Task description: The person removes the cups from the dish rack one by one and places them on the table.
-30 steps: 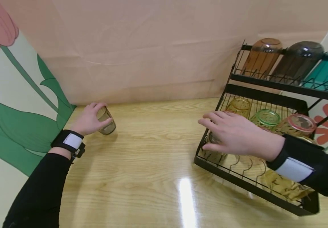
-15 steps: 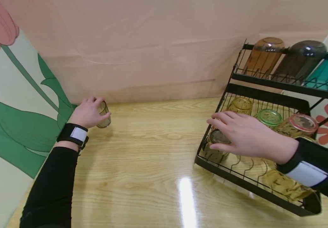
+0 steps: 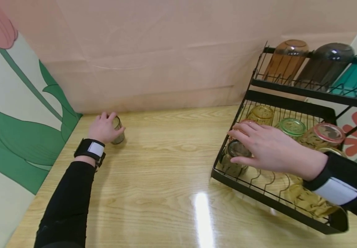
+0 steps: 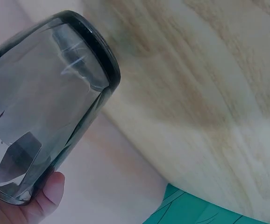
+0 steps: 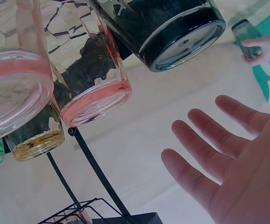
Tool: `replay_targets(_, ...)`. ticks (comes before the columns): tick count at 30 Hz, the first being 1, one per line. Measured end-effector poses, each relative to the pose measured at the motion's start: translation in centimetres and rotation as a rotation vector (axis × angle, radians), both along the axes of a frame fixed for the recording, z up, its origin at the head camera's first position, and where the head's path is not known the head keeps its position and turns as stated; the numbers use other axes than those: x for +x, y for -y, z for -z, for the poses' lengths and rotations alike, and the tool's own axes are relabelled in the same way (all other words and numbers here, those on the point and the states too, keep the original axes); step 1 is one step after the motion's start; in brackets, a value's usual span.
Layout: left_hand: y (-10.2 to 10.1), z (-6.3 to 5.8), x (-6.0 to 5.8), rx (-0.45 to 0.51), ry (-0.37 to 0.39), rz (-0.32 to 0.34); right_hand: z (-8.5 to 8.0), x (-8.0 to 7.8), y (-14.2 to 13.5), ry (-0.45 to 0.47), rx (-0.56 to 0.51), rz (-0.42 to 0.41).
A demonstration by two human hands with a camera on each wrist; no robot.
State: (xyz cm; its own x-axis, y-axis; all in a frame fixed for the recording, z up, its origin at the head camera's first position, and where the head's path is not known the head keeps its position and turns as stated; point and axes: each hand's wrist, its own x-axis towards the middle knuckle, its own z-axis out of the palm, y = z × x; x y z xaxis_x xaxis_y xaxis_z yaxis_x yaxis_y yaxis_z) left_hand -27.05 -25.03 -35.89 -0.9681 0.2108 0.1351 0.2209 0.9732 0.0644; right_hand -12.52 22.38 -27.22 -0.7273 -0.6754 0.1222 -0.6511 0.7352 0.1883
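Observation:
At the back left of the table, my left hand (image 3: pixel 102 131) grips a grey see-through glass (image 3: pixel 118 131) by its side. In the left wrist view the glass (image 4: pixel 46 102) fills the left, its thick base close to the wood; whether it touches the table I cannot tell. My right hand (image 3: pixel 263 146) hovers over the lower tier of a black wire rack (image 3: pixel 259 190), fingers spread and straight. Just below its thumb an upside-down grey glass (image 3: pixel 237 150) stands in the rack. The right wrist view shows that dark glass (image 5: pixel 186 42) apart from the fingers (image 5: pixel 191 175).
Upside-down glasses with yellow (image 3: pixel 260 115), green (image 3: pixel 292 127) and pink (image 3: pixel 325 134) tints fill the lower tier. Above, brown (image 3: pixel 287 62), dark grey (image 3: pixel 325 65) and teal (image 3: pixel 356 74) glasses stand on the upper tier. A beige-covered wall (image 3: pixel 166 55) borders the table's back.
My left hand and its glass first went back, then came forward and to the right, the forearm swinging right. Over the rack, my right hand has shifted slightly right, uncovering more of the grey glass.

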Motion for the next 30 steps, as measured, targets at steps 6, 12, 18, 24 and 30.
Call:
replay_targets(6,-0.1,0.3,-0.1,-0.023,0.093,0.033,0.0,0.2,-0.2,0.028,-0.002,0.024)
replay_targets(12,-0.1,0.4,0.3,0.0,0.134,0.057,0.4,0.6,0.1,0.109,-0.028,0.054)
replay_targets(18,0.0,0.2,0.8,0.0,0.111,0.069,1.5,0.2,0.8,0.156,-0.042,0.069)
replay_targets(24,-0.8,-0.6,1.6,0.034,-0.033,0.128,3.1,-0.8,1.3,0.204,-0.026,0.129)
replay_targets(30,-3.3,-2.3,3.3,0.074,-0.145,0.274,4.2,-1.1,1.3,0.175,-0.026,0.146)
